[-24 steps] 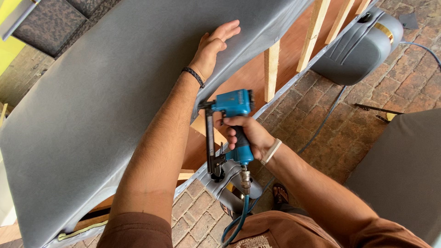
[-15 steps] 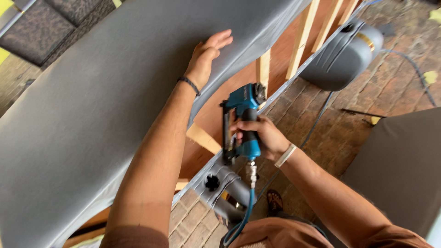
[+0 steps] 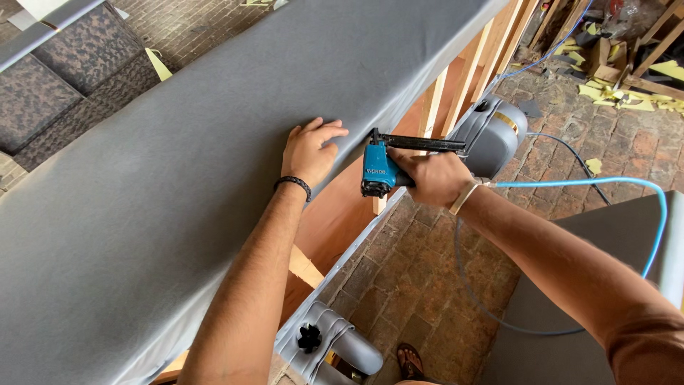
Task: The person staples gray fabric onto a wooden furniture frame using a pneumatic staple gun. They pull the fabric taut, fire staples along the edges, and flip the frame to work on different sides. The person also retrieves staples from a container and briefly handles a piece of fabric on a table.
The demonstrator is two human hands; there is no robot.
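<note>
Up top, the left hand (image 3: pixel 311 151) lies flat and open on the grey fabric (image 3: pixel 178 178) just inside its edge, gripping nothing. Beside it, the right hand (image 3: pixel 429 178) is wrapped around one blue stapler (image 3: pixel 381 170), nose at that edge, brick floor (image 3: pixel 420 285) open below

A blue pneumatic staple gun (image 3: pixel 381 170) is lying sideways against the edge of taut grey upholstery fabric (image 3: pixel 178 171), its black magazine pointing right, a blue air hose (image 3: pixel 627 187) trailing off.

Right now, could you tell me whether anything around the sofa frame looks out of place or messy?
Yellow foam scraps lie scattered over the brick floor at the upper right, among loose wooden pieces. Otherwise the grey fabric lies smooth under the left hand, and the right hand holds the blue staple gun at its edge.
</note>
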